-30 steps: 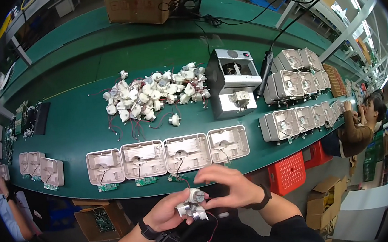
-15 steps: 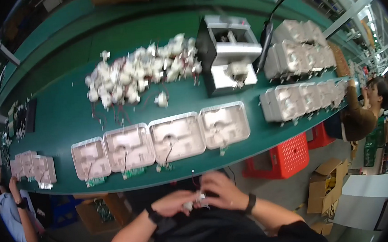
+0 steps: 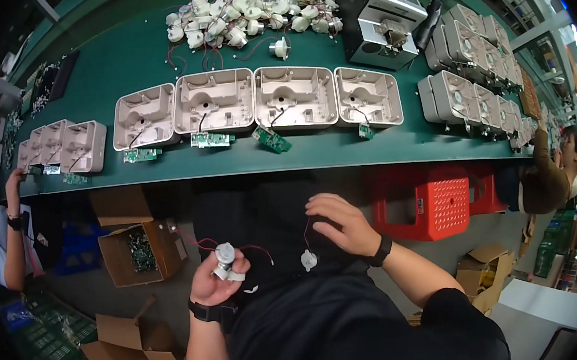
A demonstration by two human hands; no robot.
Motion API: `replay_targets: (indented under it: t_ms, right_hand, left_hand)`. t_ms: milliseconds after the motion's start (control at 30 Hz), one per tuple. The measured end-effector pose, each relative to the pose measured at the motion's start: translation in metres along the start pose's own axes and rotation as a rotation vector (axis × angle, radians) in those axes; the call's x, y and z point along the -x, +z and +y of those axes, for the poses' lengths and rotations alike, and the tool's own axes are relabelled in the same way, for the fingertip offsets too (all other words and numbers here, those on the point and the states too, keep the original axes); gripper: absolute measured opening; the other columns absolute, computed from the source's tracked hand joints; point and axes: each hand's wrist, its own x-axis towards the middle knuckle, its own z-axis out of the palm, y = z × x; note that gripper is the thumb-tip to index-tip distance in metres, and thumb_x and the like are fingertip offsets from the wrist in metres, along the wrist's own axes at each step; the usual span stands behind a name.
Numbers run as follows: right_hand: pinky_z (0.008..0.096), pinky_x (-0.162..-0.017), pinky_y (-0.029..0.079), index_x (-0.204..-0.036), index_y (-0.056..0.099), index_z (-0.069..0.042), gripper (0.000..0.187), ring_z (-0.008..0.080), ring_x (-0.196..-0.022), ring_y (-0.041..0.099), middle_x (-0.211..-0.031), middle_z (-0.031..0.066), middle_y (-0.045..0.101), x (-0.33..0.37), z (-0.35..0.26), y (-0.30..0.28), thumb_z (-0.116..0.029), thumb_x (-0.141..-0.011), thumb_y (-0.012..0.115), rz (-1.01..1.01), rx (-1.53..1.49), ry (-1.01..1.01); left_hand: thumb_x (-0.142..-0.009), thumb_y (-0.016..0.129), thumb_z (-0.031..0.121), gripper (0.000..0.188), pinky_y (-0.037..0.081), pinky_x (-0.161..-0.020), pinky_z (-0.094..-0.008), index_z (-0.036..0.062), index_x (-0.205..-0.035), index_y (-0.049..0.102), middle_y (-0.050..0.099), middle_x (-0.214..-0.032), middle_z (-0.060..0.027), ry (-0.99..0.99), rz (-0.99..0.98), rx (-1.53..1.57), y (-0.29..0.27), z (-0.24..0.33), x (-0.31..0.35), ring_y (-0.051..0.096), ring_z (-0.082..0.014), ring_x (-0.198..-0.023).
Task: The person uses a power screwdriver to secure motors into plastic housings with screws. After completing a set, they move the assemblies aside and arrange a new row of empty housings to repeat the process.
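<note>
My left hand (image 3: 216, 281) is closed around a small white motor-like part with a round pale top (image 3: 225, 252); red wires trail from it on both sides. A smaller whitish piece shows between the same fingers. My right hand (image 3: 344, 224) is to the right, thumb apart from the other fingers. From its fingertips a thin red wire (image 3: 306, 237) runs straight down to a small round whitish disc with side tabs (image 3: 309, 260), which appears to hang in front of my dark clothing. Exactly how the fingertips grip the wire is hard to see. Both hands are below the table's front edge.
On the green table (image 3: 232, 164) stand several white plastic housings (image 3: 295, 97) with green circuit boards (image 3: 271, 140). Behind them lie a heap of white wired parts (image 3: 247, 15) and a black-and-silver machine (image 3: 385, 27). More housings (image 3: 460, 100), red stools (image 3: 434, 201), cartons (image 3: 134, 255) and co-workers flank me.
My hands, together before, are now apart. The left has moved left with the motor-like part; the right has moved right, the disc dangling below it. The view has tilted downward.
</note>
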Motion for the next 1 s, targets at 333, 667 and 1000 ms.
replay_targets:
  t_ms: [333,667,1000]
  right_hand:
    - [0.0395,-0.079,0.051,-0.108,0.066,-0.007,0.032,0.027,-0.089,0.062,-0.102,0.0074,0.065,0.011,-0.058,-0.004,-0.017,-0.079,0.074,-0.646,0.44,-0.086]
    - [0.0337,-0.078,0.055,-0.111,0.065,-0.003,0.029,0.0271,-0.09,0.067,-0.1,0.0112,0.067,0.013,-0.027,-0.027,-0.016,-0.086,0.07,-0.53,0.078,0.218]
    - [0.0324,-0.078,0.055,-0.116,0.066,-0.001,0.025,0.0214,-0.089,0.069,-0.105,0.0126,0.071,-0.041,-0.045,-0.074,-0.007,-0.092,0.068,-0.01,-0.677,0.545]
  left_hand:
    - [-0.098,0.058,0.026,0.048,0.06,-0.054,-0.0308,0.0007,-0.138,0.047,0.055,-0.124,-0.024,-0.084,-0.187,-0.378,0.039,0.016,-0.028,0.06,-0.0361,-0.104]
    - [-0.101,0.055,0.035,0.047,0.063,-0.06,-0.0332,0.0074,-0.139,0.046,0.045,-0.137,-0.0258,-0.316,-0.334,-0.049,0.027,-0.009,-0.061,0.059,-0.0415,-0.114]
    - [-0.105,0.05,0.029,0.04,0.06,-0.061,-0.0264,0.0,-0.132,0.053,0.059,-0.122,-0.0138,-0.488,0.045,-0.629,0.08,0.007,-0.113,0.065,-0.0204,-0.108]
